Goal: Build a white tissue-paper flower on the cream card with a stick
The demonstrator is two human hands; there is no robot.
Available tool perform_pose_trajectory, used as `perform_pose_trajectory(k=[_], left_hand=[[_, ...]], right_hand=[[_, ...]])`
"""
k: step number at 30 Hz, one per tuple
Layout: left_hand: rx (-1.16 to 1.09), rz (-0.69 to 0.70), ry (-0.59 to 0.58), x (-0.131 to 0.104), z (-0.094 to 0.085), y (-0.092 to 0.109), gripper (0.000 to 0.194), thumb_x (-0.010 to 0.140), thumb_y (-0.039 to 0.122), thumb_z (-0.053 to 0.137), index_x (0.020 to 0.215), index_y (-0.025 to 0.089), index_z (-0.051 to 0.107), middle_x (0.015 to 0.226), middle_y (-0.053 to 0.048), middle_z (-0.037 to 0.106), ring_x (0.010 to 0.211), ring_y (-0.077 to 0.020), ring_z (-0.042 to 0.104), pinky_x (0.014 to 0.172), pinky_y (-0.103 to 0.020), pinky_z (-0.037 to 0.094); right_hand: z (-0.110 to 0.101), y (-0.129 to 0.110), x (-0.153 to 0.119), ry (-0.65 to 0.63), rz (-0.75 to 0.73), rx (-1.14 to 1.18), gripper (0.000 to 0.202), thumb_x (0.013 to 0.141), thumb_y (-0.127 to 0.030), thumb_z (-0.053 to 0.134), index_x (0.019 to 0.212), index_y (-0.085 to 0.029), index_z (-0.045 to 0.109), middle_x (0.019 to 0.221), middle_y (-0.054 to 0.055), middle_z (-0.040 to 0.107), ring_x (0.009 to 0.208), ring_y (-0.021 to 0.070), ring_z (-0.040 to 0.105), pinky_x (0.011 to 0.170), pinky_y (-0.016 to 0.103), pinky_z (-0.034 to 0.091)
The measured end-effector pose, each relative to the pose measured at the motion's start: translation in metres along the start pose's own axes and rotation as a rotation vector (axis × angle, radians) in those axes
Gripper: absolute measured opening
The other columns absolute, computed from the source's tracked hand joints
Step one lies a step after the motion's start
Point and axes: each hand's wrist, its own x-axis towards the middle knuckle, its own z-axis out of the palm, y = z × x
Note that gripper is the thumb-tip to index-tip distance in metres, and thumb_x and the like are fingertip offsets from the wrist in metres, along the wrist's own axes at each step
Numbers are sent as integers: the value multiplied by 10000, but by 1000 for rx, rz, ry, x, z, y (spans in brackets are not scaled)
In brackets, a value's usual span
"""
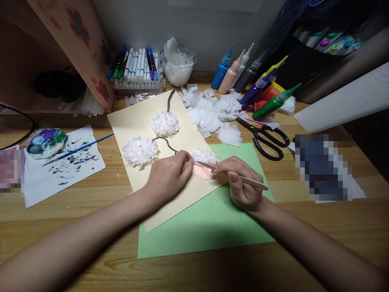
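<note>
The right hand's (243, 182) grip pinches a wooden stick (255, 183), its narrow tip over the upper edge of a pink round patch (202, 172) at the frame's centre. The left hand's (165, 174) grip has thumb and forefinger pressed together beside the patch (anything between them is hidden). A dark line (167, 143) disappears behind that hand on the cream sheet (170, 209), which overlaps a green sheet (209, 227). Underneath lies the wood-grained counter (97, 227), dim at the bottom. Pixelation masks a dark item (322, 166) at the right; another masked, pinkish one (10, 170) is cut off at the left edge. A grey wall (200, 36) stands behind.
</note>
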Motion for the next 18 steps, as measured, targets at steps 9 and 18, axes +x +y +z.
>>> perform_pose_trajectory(k=[9,18], left_hand=[[9,-22,-11,-1,0,0,241,906,357,425,910,182,591,627,16,622,534,-114,531,503,-223,267],[-1,-27,-23,0,0,1,249,907,359,417,910,180,590,623,12,626,534,-117,534,507,-223,282]], right_hand=[[1,1,-1,-29,17,15,186,901,-127,412,907,-186,588,741,38,628,711,160,572,656,322,473],[4,-3,6,-56,60,-38,192,914,-126,396,876,-191,573,740,32,614,709,146,554,644,298,459]])
